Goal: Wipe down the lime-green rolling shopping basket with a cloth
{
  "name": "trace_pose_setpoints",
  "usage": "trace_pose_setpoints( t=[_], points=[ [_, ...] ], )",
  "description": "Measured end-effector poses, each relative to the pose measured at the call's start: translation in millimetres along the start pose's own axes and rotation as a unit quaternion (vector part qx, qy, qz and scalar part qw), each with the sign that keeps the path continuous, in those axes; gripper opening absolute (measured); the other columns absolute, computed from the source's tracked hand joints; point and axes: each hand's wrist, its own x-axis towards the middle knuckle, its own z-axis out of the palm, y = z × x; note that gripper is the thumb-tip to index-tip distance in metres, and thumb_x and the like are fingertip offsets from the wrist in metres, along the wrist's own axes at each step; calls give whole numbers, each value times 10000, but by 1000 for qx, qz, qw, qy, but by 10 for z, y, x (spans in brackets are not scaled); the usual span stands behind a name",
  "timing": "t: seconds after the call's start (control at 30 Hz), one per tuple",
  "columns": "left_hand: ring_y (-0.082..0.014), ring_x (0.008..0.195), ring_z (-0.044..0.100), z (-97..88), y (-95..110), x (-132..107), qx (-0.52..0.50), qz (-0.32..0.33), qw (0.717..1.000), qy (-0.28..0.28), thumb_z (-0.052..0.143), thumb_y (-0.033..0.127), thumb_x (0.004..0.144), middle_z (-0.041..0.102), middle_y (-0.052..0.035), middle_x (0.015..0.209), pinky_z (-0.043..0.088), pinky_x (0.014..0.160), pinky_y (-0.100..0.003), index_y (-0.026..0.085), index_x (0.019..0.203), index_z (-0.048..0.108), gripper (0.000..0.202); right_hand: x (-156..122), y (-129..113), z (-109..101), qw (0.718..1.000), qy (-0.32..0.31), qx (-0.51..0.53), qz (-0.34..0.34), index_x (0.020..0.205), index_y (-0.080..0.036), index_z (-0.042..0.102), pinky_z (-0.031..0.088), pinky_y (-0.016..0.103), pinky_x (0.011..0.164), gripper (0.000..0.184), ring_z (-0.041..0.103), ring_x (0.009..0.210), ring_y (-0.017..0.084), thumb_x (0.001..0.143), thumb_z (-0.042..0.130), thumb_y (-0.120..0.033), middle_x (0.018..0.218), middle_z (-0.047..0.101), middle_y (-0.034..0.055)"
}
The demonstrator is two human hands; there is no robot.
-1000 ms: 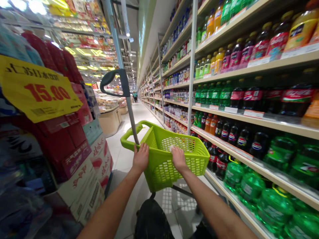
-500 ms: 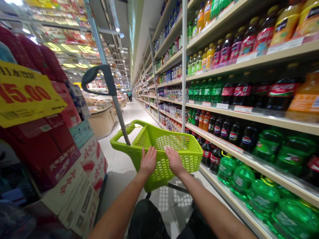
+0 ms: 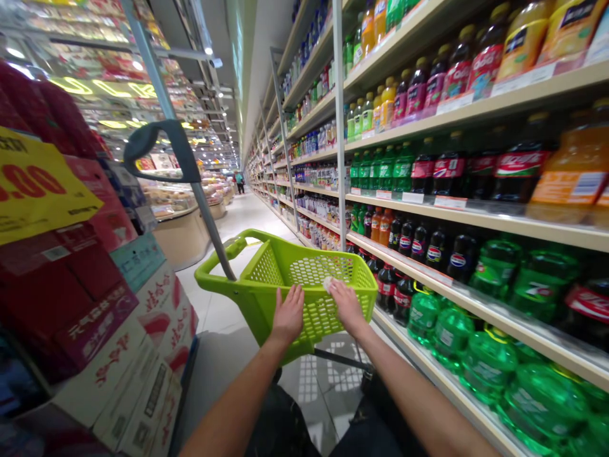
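Note:
A lime-green plastic shopping cart (image 3: 264, 311) with perforated sides stands sideways in front of me. My left hand (image 3: 288, 314) lies against its near wall, fingers stretched out over the rim, with nothing in them. Farther along the same rim is my right hand (image 3: 346, 308). Its fingertips press a small crumpled white wipe (image 3: 327, 284) onto the edge; part of the wipe is hidden under them. A grey pole with a dark hooked handle (image 3: 183, 152) rises, tilted, from the cart's left end.
Shelves (image 3: 476, 216) of bottled drinks line the right side, with large green bottles (image 3: 490, 362) near the floor. Stacked cartons (image 3: 114, 355) and a yellow price sign (image 3: 42, 181) stand close on the left. A person (image 3: 239, 182) is far down the aisle.
Both hands have slid rightward along the cart's near rim, the right one carrying the wipe with it. The view has shifted, so cart and shelves sit farther left.

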Motion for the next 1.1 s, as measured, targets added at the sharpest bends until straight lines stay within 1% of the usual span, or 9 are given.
trace_pose_setpoints(
  t=[0.13, 0.2, 0.33, 0.5, 0.57, 0.7, 0.9, 0.97, 1.1],
  points=[
    [-220, 1309, 171, 8, 55, 10, -8, -12, 1000, 1, 327, 121, 712, 251, -91, 1410, 30, 1046, -528, 105, 1320, 299, 609, -94, 417, -33, 991, 52, -47, 110, 1190, -151, 506, 252, 447, 984, 458, 329, 1235, 226, 793, 313, -26, 1302, 437, 117],
    [-218, 1315, 152, 22, 124, 34, -15, -9, 1000, -1, 333, 120, 702, 225, -89, 1418, 34, 1046, -525, 103, 1326, 286, 626, -133, 465, 22, 992, 72, -41, 95, 1177, -141, 516, 271, 414, 983, 443, 329, 1238, 209, 796, 319, -28, 1293, 447, 120],
    [-216, 1318, 141, 42, 221, 69, -20, -2, 1000, -10, 354, 133, 687, 206, -87, 1424, 26, 1047, -523, 115, 1329, 282, 646, -187, 481, 113, 997, 79, -16, 11, 1163, -168, 529, 291, 385, 982, 454, 302, 1255, 184, 784, 332, -16, 1303, 442, 91],
    [-206, 1313, 160, 10, 243, 110, -23, 5, 1000, -6, 335, 112, 679, 230, -87, 1416, 23, 1045, -531, 101, 1330, 274, 654, -213, 767, 26, 987, 107, -50, 106, 1192, -134, 502, 311, 406, 973, 445, 362, 1217, 210, 792, 332, -42, 1275, 464, 134],
    [-212, 1319, 132, 18, 277, 134, -25, 2, 1000, -7, 349, 116, 665, 197, -87, 1425, 26, 1044, -532, 93, 1332, 266, 672, -195, 762, 50, 989, 110, -41, 87, 1177, -112, 514, 316, 397, 977, 439, 359, 1221, 204, 790, 323, -38, 1265, 471, 145],
    [-211, 1320, 127, 61, 336, 150, -23, -3, 1000, -13, 341, 101, 659, 184, -81, 1429, 25, 1043, -533, 94, 1333, 266, 678, -178, 693, 136, 994, 105, -8, -12, 1168, -134, 524, 302, 389, 1000, 468, 327, 1243, 174, 766, 315, -13, 1274, 470, 111],
    [-229, 1316, 141, 64, 374, 144, -25, -10, 1000, -15, 353, 126, 657, 212, -101, 1420, 28, 1038, -546, 79, 1331, 266, 681, -260, 1048, 8, 986, 123, -20, 114, 1172, -139, 519, 327, 396, 985, 479, 369, 1217, 197, 749, 322, -29, 1255, 488, 119],
    [-240, 1317, 131, 67, 391, 154, -25, -15, 999, -13, 354, 138, 661, 207, -112, 1420, 33, 1037, -550, 62, 1330, 260, 680, -240, 999, 17, 989, 127, -7, 74, 1171, -119, 516, 323, 377, 997, 504, 356, 1227, 182, 727, 306, -6, 1256, 486, 119],
    [-232, 1325, 93, 92, 373, 164, -14, -23, 1000, -5, 350, 117, 657, 168, -86, 1433, 44, 1039, -544, 91, 1345, 233, 698, -151, 660, 139, 992, 124, 18, -34, 1212, -102, 470, 305, 368, 1016, 583, 301, 1257, 158, 669, 306, 34, 1301, 436, 115]
  ],
)
